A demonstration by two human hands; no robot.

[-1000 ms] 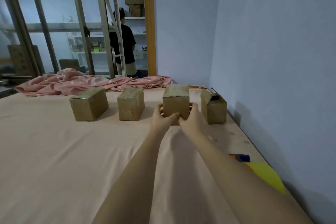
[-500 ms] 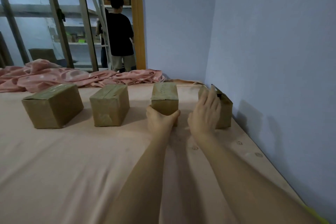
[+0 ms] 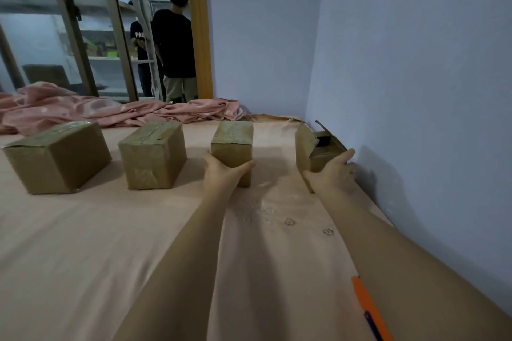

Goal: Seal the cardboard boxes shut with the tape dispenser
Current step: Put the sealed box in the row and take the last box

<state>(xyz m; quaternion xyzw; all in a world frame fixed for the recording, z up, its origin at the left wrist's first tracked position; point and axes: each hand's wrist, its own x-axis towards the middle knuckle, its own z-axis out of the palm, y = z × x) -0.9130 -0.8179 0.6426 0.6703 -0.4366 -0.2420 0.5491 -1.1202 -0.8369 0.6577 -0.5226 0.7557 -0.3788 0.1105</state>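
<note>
Since half a second ago our right hand (image 3: 329, 173) has gone from the air beside the last box to the box itself. Now it holds the open box (image 3: 314, 152) by the near end, with the thumb on the left side and the fingers on the side by the wall. Our left hand (image 3: 224, 171) has not moved away; its thumb and fingers grip the near face of the third box (image 3: 232, 147).

We see four boxes in a row on the pink sheet (image 3: 110, 243). We think three are done: the first box (image 3: 55, 156), the second box (image 3: 152, 156) and the third one look closed, with shiny tape on top. We judge that only the open one by the blue wall (image 3: 415, 91) is left. Its flaps stand up and there is a dark gap at the top. We cannot tell if anything is inside it, and we cannot see into the closed ones at all.

We think the tape dispenser (image 3: 370, 310) is the orange and blue thing at the bottom edge, near our right arm, but only a bit of it shows. Neither hand has it. We would need to push the flaps down, pick it up and tape this last one.
</note>
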